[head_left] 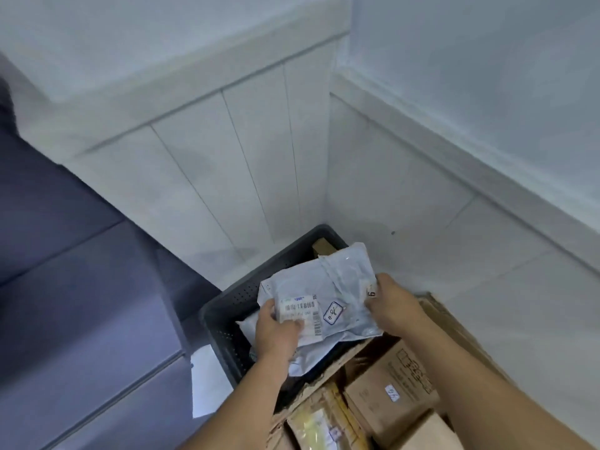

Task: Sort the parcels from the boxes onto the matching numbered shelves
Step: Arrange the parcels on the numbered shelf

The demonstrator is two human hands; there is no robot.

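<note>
A grey plastic mailer parcel (341,287) with a barcode label and a handwritten number sticker is held above a dark perforated crate (227,306). My left hand (279,329) grips its near left corner over the barcode label. My right hand (389,303) pinches its right edge next to a small tag marked 6. More pale mailers (305,358) lie in the crate beneath. An open cardboard box (454,323) at the lower right holds a brown carton (389,391) with a number sticker and a yellowish packet (318,427).
White panelled walls (227,157) meet in a corner right behind the crate. A blue-grey sofa or cushion (81,287) fills the left side. A white paper sheet (204,378) lies on the floor left of the crate. No numbered shelves are in view.
</note>
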